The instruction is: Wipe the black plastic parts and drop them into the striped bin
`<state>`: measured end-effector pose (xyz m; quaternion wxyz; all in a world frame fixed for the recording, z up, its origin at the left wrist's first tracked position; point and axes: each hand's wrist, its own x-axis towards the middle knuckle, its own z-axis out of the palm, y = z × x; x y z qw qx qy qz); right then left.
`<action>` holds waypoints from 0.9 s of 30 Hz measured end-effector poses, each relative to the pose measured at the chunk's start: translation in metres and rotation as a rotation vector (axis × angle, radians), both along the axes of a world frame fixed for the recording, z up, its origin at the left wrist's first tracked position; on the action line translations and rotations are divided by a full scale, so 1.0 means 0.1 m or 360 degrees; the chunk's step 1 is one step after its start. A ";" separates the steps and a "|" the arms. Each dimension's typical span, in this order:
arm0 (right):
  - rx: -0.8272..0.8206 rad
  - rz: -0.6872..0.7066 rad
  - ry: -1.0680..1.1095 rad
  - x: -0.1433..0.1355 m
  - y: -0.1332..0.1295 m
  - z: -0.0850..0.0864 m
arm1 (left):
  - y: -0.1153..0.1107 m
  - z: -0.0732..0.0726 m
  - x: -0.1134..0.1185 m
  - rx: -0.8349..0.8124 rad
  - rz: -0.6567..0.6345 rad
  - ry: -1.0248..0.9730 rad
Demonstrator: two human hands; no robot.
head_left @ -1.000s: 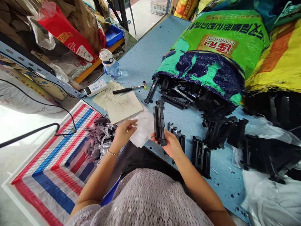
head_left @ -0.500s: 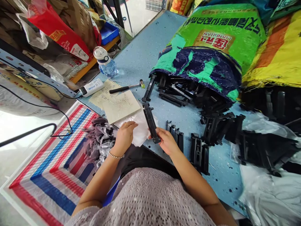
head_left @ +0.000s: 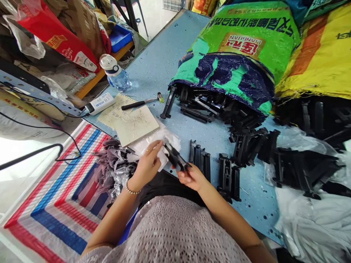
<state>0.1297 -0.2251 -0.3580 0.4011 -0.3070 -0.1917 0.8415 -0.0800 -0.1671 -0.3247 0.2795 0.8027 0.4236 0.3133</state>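
Observation:
My right hand (head_left: 193, 178) grips the near end of a long, narrow black plastic part (head_left: 175, 156), which is tilted and slightly blurred. My left hand (head_left: 148, 162), with a ring and a bead bracelet, is beside the part's far end, its fingers curled in; whatever is in them I cannot make out. Thin clear plastic bags (head_left: 141, 144) lie below and behind both hands at the table edge. Right of my right hand, several similar black parts (head_left: 199, 157) lie side by side, with another group (head_left: 229, 177) beyond.
More black parts spill from a green sack (head_left: 246, 40). A small hammer (head_left: 141, 103) and a cardboard pad (head_left: 137, 126) lie at the left, near a white device (head_left: 100, 104) and a water bottle (head_left: 117, 75). Bagged parts (head_left: 117, 171) lie in the striped bag (head_left: 65, 171) below.
The black part has been turned and lowered in my right hand. My left hand's fingers have curled more and lie closer to its far end. The whole view has shifted slightly.

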 end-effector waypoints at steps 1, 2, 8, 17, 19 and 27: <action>0.0039 -0.0066 -0.0102 -0.02 0.05 -0.01 | -0.07 0.02 0.03 -0.0030 -0.0135 -0.0022; 0.0097 -0.0137 -0.0245 -0.05 0.09 0.00 | -0.14 0.05 0.06 -0.0073 -0.0290 -0.0058; 0.0453 -0.0480 -0.1248 -0.10 0.08 0.09 | -0.32 0.16 0.09 -0.0302 -0.0680 -0.0219; 0.1085 0.0127 -0.1446 -0.26 -0.15 0.43 | -0.43 0.52 -0.31 0.0016 -0.0601 0.0315; 0.1144 0.0470 -0.1104 -0.25 -0.16 0.50 | -0.47 0.68 -0.67 -0.0141 -0.0576 0.0309; 0.0895 0.0047 -0.1394 0.11 -0.04 0.35 | 0.46 -0.55 -1.83 -0.0775 0.0607 0.0786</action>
